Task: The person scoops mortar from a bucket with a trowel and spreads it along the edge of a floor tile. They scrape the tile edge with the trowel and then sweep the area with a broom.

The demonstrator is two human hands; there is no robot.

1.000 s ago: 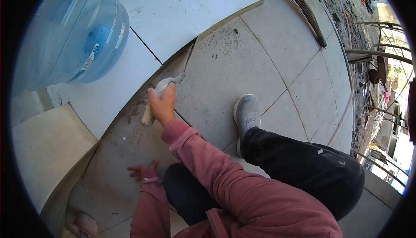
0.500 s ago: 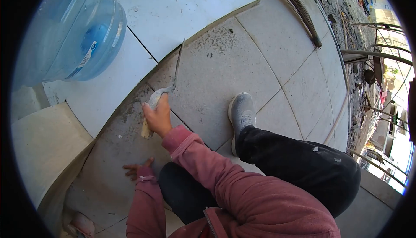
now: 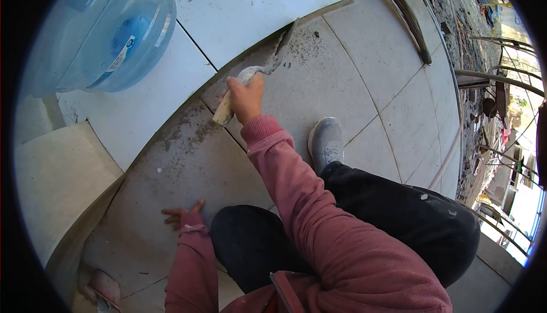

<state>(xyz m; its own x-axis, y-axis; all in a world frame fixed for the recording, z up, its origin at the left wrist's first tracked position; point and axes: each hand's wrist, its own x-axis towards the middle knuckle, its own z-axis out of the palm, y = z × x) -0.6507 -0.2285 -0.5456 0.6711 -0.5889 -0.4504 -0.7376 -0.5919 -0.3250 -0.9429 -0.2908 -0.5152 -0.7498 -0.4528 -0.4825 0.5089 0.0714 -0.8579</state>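
Observation:
My right hand [image 3: 246, 97] is wrapped round the pale, crusted handle of a trowel [image 3: 227, 109]. Its thin metal blade, seen nearly edge-on, reaches up beside the edge of the raised white tiles [image 3: 250, 11]. Gritty debris [image 3: 310, 45] lies on the floor to the right of the blade. Lower down, my left hand [image 3: 183, 214] rests on the grey floor tiles [image 3: 188, 182] with its fingers spread, holding nothing, left of my dark-clad knee.
A large blue water bottle [image 3: 122, 39] stands on the white tiles at upper left. A bundle of thin sticks [image 3: 405, 14] lies at upper right. My grey shoe [image 3: 327, 142] is on the floor. Rubble and bent rods are beyond the right edge.
My right hand and the trowel have moved up and to the right along the raised tile edge. My left hand has stayed in nearly the same place.

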